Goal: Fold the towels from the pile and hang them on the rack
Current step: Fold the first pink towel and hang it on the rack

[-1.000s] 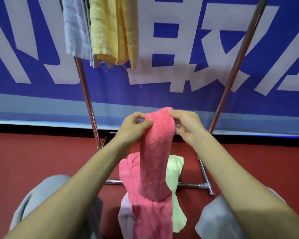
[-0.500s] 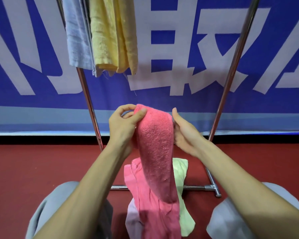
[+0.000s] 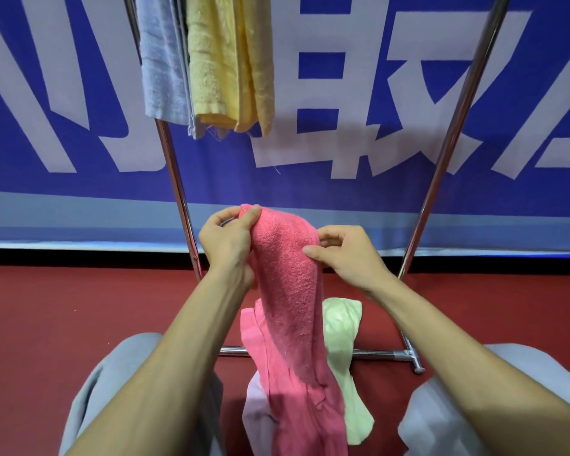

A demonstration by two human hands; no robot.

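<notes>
On the rack's left pole (image 3: 178, 192) hang a pale blue towel (image 3: 160, 60) and, just beside it, a yellow towel (image 3: 224, 60). Lower, the left hand (image 3: 227, 245) pinches the pink towel (image 3: 287, 284) at its top fold — the right hand (image 3: 346, 255) grips the opposite edge. The pile (image 3: 341, 327) below — green, and seemingly lilac — lies between grey-clad knees (image 3: 119, 373).

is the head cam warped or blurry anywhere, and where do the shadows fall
Head view: wide-angle distortion splays the rack poles outward toward the top; the forearms at the bottom edge are soft and darkly shaded; the pink towel and both hands, left hand and right hand, are sharp and evenly lit; a shadow crosses the towel's lower part.
</notes>
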